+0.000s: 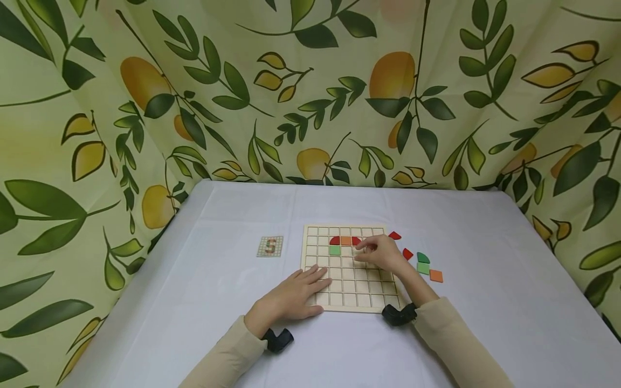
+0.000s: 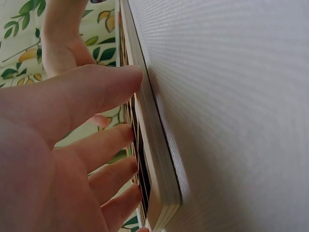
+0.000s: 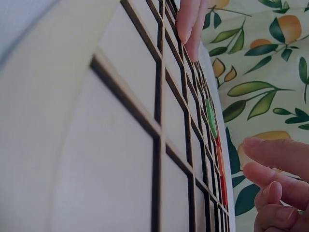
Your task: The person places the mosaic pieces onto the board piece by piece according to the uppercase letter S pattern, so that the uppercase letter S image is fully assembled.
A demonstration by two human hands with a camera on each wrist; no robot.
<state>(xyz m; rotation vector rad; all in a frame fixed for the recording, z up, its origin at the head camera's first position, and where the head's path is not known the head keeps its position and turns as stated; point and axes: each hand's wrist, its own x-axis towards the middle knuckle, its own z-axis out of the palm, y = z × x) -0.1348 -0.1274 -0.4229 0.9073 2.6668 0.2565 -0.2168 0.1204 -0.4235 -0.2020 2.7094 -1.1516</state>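
Note:
A wooden grid board point(image 1: 349, 300) lies on the table. Along one of its upper rows sit a red quarter-round tile point(image 1: 335, 240), an orange square tile point(image 1: 345, 241) and a second red tile point(image 1: 356, 240), partly behind fingers. Below the first red one is a light green square tile point(image 1: 335, 250). My left hand point(image 1: 296, 293) rests with spread fingers on the board's lower left edge; its thumb touches the rim point(image 2: 154, 174) in the left wrist view. Over the upper right cells hovers my right hand point(image 1: 380, 253), thumb and index finger apart, no tile visible between them.
Right of the board lie red tiles point(image 1: 407, 253), a dark green quarter-round tile point(image 1: 423, 257), a light green square point(image 1: 423, 268) and an orange square point(image 1: 436, 276). A small pattern card point(image 1: 270, 246) lies left of the board. Leaf-printed curtain point(image 1: 310, 108) surrounds the table's far side.

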